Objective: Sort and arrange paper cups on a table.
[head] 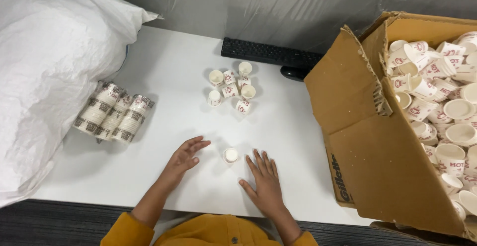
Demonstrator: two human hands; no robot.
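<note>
- A single small paper cup stands upright near the front edge of the white table, mouth up, between the two hands and touching neither; it stands alone, apart from the other cups.
- The left hand lies at the cup's 9 o'clock, fingers spread and empty, palm hovering low over the table.
- The right hand lies at about 4 o'clock, flat, open, holding nothing.
- At 12 o'clock a cluster of loose cups stands together, some upright, some tipped.
- At 9 to 10 o'clock, wrapped sleeves of stacked cups lean against a large white sack.
- At 2 to 3 o'clock an open cardboard box holds a jumble of cups, its flap sloped toward the person.
- A black keyboard sits at the far edge.
</note>
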